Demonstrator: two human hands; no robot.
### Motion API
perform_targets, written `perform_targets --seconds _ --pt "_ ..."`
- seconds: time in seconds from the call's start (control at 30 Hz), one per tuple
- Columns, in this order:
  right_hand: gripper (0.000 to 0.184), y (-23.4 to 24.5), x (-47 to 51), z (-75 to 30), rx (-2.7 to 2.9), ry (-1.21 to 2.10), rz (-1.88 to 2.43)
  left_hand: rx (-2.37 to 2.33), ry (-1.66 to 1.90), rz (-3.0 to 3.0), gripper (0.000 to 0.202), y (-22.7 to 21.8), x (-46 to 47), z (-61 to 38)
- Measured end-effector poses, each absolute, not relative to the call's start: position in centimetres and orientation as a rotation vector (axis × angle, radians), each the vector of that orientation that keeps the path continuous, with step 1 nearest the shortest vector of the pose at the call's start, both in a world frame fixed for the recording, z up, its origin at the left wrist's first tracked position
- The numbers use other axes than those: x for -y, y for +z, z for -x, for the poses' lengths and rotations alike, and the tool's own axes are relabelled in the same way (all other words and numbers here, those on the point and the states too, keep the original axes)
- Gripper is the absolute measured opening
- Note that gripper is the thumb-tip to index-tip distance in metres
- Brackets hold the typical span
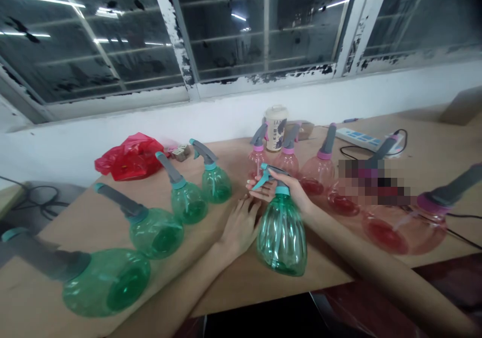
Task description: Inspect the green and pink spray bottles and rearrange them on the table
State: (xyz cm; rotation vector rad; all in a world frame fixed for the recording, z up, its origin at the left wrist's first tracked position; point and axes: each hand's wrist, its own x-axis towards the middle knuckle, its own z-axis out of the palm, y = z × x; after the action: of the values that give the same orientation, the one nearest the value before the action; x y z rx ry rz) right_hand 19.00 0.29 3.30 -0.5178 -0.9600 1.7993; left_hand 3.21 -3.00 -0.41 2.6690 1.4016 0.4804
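A clear green spray bottle (pixel 282 235) with a grey and turquoise trigger head is in my right hand (pixel 297 190), tilted, its base toward me. The fingers wrap round the head and neck, near the turquoise trigger. My left hand (pixel 241 222) lies palm down on the tabletop, fingers stretched out, just left of that bottle and holding nothing. To the left, several more green spray bottles stand in a slanting row, the nearest green bottle (pixel 107 283) at lower left. On the right side stand several pink spray bottles, among them a pink bottle (pixel 404 227) near the table edge.
A wooden table (pixel 222 298) runs along a white wall under barred windows. Along the back are a crumpled red plastic bag (pixel 130 156), a lidded paper cup (pixel 276 127) and a white power strip (pixel 363 139) with a black cable. A blurred patch covers part of the right side.
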Motion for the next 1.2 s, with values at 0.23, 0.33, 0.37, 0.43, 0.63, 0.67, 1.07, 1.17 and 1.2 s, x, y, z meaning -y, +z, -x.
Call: perform_targets --seconds 0.23,0.33,0.37,0.43,0.63,0.67,1.07,1.17,1.2 --pt "0.018 3.3 0.3 -19.2 0.919 1.782 0.557 -1.429 0.451 -2.653 0.038 -0.2 3.3 -3.4" --pt "0.016 3.4 0.5 -19.1 0.898 1.841 0.517 -1.43 0.466 -2.662 0.039 -0.2 3.4 -3.4" --pt "0.017 3.4 0.4 -19.1 0.889 1.868 0.505 -1.426 0.471 -2.667 0.04 -0.3 3.4 -3.4" --pt "0.021 3.4 0.3 -19.0 0.894 1.93 0.476 -1.427 0.47 -2.673 0.042 -0.2 3.4 -3.5" --pt "0.028 2.9 0.0 -19.0 0.874 1.997 0.406 -1.413 0.449 -2.707 0.039 -0.1 3.6 -3.5" --pt "0.027 2.8 0.0 -19.0 0.854 1.989 0.404 -1.416 0.447 -2.709 0.038 -0.1 3.6 -3.5" --pt "0.027 2.4 -0.5 -19.2 0.771 1.963 0.423 -1.441 0.393 -2.705 0.035 0.3 3.7 -3.7" --pt "0.027 2.6 -0.4 -19.1 0.766 1.968 0.417 -1.439 0.393 -2.701 0.034 0.4 3.8 -3.7" --pt "0.027 2.6 -0.4 -19.1 0.758 1.975 0.413 -1.441 0.393 -2.703 0.034 0.3 3.8 -3.7"
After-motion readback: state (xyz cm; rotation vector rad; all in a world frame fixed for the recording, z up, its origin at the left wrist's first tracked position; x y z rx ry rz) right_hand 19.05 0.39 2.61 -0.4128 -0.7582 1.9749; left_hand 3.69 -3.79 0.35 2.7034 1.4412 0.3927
